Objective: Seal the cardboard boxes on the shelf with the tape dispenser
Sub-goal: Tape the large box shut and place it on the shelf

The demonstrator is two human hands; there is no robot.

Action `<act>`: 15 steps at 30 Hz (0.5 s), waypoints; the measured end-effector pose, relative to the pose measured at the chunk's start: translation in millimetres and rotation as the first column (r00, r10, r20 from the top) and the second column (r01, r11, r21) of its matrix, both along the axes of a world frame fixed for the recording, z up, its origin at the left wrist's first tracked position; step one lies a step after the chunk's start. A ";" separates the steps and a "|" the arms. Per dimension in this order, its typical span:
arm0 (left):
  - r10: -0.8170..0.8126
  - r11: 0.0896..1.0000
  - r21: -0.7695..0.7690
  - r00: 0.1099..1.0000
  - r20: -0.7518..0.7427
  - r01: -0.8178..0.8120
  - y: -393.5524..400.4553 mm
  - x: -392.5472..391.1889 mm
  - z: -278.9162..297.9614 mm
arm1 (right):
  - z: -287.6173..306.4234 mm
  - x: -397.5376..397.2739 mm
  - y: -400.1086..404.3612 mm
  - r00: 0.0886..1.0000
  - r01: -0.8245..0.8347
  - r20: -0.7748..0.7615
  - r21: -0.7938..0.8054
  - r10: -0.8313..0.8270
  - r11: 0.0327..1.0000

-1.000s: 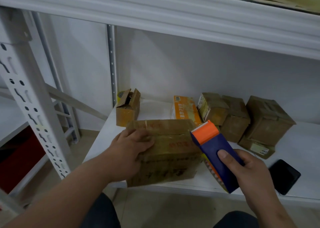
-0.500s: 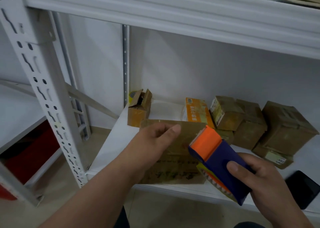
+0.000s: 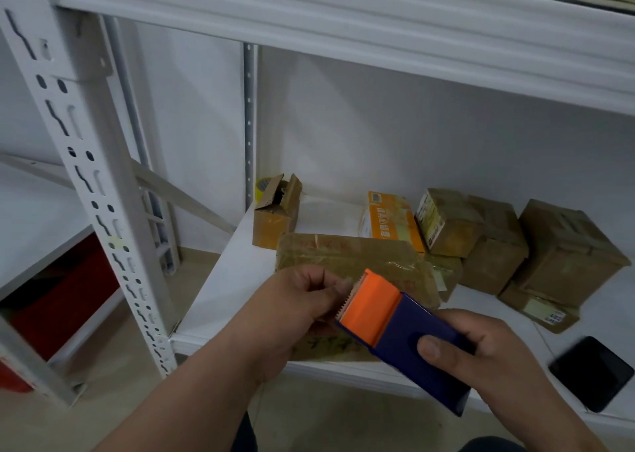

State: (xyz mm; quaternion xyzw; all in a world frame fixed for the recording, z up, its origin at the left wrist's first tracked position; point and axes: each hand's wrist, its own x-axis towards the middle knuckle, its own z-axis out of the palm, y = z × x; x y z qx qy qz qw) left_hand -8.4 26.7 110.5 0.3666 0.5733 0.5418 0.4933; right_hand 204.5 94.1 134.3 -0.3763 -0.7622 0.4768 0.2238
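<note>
From my head camera, looking down at the shelf [image 3: 220, 279]: my right hand [image 3: 488, 355], at lower right of the frame, is closed around the blue body of the tape dispenser [image 3: 405, 338], thumb pressed flat on its top face. The dispenser's long axis runs diagonally, from my palm at lower right up toward its orange toothed head at centre frame. My left hand [image 3: 295, 307] sits just left of that head, fingers curled in and pinched right at the serrated edge; I judge I am picking up the free end of the tape, though the tape itself is too clear to make out.

The large cardboard box [image 3: 347, 255] I am working on lies flat on the shelf directly beyond and partly beneath both hands, its long side running left to right across the frame. My left hand is nearer its left end, and the dispenser head hovers above its near right part, apart from the lid. The next move would be forward and down onto that top.

Behind it, a small open box [image 3: 275, 217] stands at upper left, an orange carton [image 3: 391, 224] at centre, and several brown boxes [image 3: 494, 242] are clustered at right. A dark phone [image 3: 591, 372] lies at far right.
</note>
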 end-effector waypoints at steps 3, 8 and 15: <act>0.100 0.995 0.035 0.989 -0.106 -0.096 -1.7 -1.0 -0.9 | 2.8 -4.5 2.8 0.997 -0.031 0.068 0.071 0.026 0.997; 0.188 0.982 0.033 0.964 -0.189 -0.185 -5.1 -12.3 -0.1 | 12.0 -17.9 8.9 0.984 -0.100 0.165 0.163 0.073 0.982; 0.300 0.954 0.060 0.945 -0.132 -0.295 -11.7 -30.7 11.2 | 28.8 -40.4 17.4 0.955 -0.205 0.252 0.183 0.155 0.962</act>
